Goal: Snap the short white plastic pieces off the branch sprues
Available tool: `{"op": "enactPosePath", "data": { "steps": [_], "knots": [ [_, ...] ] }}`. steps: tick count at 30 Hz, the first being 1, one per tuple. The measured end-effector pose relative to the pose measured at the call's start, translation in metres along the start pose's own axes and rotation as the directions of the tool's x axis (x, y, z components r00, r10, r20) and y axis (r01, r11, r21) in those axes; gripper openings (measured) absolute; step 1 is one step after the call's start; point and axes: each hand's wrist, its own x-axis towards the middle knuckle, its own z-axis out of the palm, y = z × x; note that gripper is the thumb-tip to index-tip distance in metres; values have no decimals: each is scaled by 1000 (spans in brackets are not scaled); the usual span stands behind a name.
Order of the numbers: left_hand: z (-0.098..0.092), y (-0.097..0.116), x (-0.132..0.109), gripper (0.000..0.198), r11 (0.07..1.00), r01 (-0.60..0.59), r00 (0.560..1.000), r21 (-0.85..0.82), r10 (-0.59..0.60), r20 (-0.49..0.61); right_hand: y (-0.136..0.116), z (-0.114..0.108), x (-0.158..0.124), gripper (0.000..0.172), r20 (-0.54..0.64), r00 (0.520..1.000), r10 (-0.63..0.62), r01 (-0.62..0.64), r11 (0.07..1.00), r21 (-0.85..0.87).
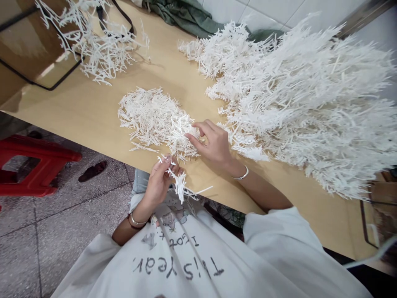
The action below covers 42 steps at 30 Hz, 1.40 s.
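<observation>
My left hand (159, 178) is closed at the table's front edge, its thumb and fingers pinching a white branched sprig (180, 185) that looks like plastic. Thin forked ends stick out above the thumb, and a bundle of strands hangs below it. My right hand (215, 142) reaches over the right end of a small pile of short white pieces (149, 114). Its thumb and index finger are apart, with nothing visible between them. Behind that wrist rises a much larger heap of white branched sprigs (310, 95), filling the table's right side.
A looser tangle of white branched strands (102, 49) lies at the back left, beside a black metal frame (56, 87). Dark green cloth (192, 16) runs along the tiled wall. A red plastic stool (40, 165) and a dark slipper (92, 171) are on the floor at left.
</observation>
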Motion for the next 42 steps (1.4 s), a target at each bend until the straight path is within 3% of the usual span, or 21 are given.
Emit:
{"op": "enactPosePath", "data": {
  "steps": [3, 7, 9, 11, 12, 14, 16, 20, 25, 27, 30, 32, 36, 39, 42],
  "knots": [
    [1, 0, 0, 25, 1000, -11, 1000, 4, 11, -2, 2, 1, 0, 32, -33, 999, -22, 22, 1000, -16],
    [3, 0, 1, 26, 1000, -25, 1000, 1, 25, 1, -3, -3, 0, 47, -33, 999, -16, 17, 1000, 26],
    [4, -1, 0, 27, 999, -43, 999, -5, 43, -17, -13, -12, 1, 52, 48, 999, 23, -31, 985, 172],
    [4, -2, -3, 27, 998, -52, 997, 19, 53, -64, -26, -24, 1, 54, 238, 971, 38, -125, 923, 364],
    [4, -3, -5, 27, 997, -61, 993, 52, 66, -101, -33, -30, 0, 54, 371, 929, 15, -192, 874, 446],
    [2, -4, -11, 25, 984, -98, 980, 152, 122, -155, -45, -39, -3, 52, 612, 787, -80, -333, 781, 529],
    [0, -6, -17, 25, 952, -172, 964, 253, 215, -155, -53, -44, -7, 49, 738, 658, -153, -424, 734, 530],
    [-2, -9, -24, 25, 874, -323, 918, 362, 383, -106, -60, -41, -11, 45, 810, 546, -214, -534, 656, 533],
    [-4, -8, -26, 22, 815, -446, 850, 369, 515, -111, -60, -34, -10, 32, 833, 426, -354, -647, 525, 553],
    [-8, -6, -25, 30, 792, -457, 856, 405, 515, -39, -59, -34, -10, 28, 830, 444, -338, -623, 549, 557],
    [-16, 0, -24, 53, 726, -456, 883, 516, 442, 158, -58, -34, -12, 25, 805, 550, -225, -514, 668, 538],
    [-19, 6, -24, 46, 685, -405, 913, 606, 337, 230, -59, -35, -12, 19, 767, 615, -181, -438, 730, 524],
    [-19, 16, -26, 28, 602, -264, 964, 754, 132, 233, -60, -35, -12, 16, 652, 743, -154, -304, 790, 533],
    [-19, 21, -26, 29, 656, -208, 970, 726, 43, 239, -58, -33, -13, 20, 588, 794, -157, -248, 799, 548],
    [-21, 20, -25, 23, 775, -84, 971, 627, -78, 225, -57, -30, -16, 24, 584, 797, -154, -299, 739, 604]
  ]
}}
